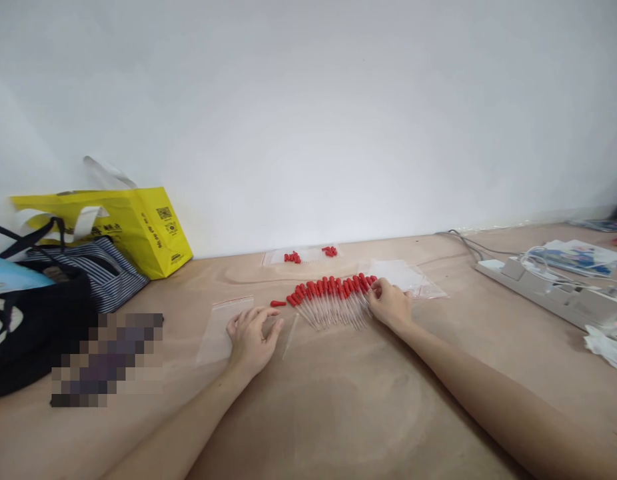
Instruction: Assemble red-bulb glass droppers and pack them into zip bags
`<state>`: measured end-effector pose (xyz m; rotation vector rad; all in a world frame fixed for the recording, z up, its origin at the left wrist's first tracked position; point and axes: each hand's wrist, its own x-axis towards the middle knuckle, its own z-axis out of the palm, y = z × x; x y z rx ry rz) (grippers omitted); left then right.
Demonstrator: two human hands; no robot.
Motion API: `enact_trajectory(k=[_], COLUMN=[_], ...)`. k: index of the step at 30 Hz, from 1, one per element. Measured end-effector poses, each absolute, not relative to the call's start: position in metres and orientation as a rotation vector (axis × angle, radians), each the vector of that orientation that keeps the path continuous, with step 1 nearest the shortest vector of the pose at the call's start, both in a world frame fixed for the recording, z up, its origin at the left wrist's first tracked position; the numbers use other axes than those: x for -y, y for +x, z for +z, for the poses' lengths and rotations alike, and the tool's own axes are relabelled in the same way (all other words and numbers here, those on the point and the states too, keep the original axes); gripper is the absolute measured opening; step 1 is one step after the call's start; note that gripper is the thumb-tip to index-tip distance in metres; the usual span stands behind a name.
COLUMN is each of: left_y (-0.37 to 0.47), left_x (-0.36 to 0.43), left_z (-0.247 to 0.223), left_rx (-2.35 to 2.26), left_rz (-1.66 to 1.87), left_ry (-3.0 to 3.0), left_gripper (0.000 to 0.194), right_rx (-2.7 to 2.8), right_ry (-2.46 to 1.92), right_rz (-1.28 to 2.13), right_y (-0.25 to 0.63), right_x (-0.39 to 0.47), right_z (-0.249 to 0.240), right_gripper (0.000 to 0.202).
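Note:
A row of droppers [333, 303] with red rubber bulbs and clear tubes lies fanned out on the table in front of me. My right hand [390, 303] is at the row's right end, its fingers bent together on a dropper there; the fingertips partly hide it. My left hand [253, 337] rests with loosely curved fingers, thumb apart, on the edge of a clear zip bag [221, 327]. Nothing shows in its grasp. Just right of it lie a loose red bulb [277, 303] and a bare clear tube [289, 337].
Behind the row, another clear bag [316, 256] bears two clusters of red bulbs. More clear bags [426, 283] lie past my right hand. At left stand a yellow bag [161, 233] and a striped pouch [108, 273]; at right, a power strip [548, 287] with cables.

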<state>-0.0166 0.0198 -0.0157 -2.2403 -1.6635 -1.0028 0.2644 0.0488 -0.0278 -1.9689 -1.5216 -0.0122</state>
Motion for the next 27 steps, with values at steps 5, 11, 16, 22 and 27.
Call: enact_trajectory(k=[5, 11, 16, 22, 27], left_y=[-0.016, -0.016, -0.02, -0.023, -0.021], left_x=[-0.019, -0.025, -0.053, -0.076, -0.061], left_z=[-0.016, -0.014, -0.008, -0.008, -0.007], left_rx=[1.682, 1.703, 1.641, 1.591, 1.547], left_rz=[-0.953, -0.789, -0.659, -0.604, -0.627], left_ry=[-2.24, -2.23, -2.228, -2.267, -2.289], left_gripper=[0.01, 0.017, 0.022, 0.013, 0.011], right_rx=[1.595, 1.898, 2.191, 2.368, 2.446], right_ry=[-1.921, -1.565, -1.582, -1.805, -1.798], right_rz=[-0.089, -0.099, -0.05, 0.105, 0.127], right_y=[0.262, 0.219, 0.145, 0.103, 0.11], right_x=[-0.046, -0.023, -0.01, -0.026, -0.017], right_z=[-0.029, -0.019, -0.002, 0.011, 0.01], right_gripper=[0.011, 0.012, 0.036, 0.026, 0.016])
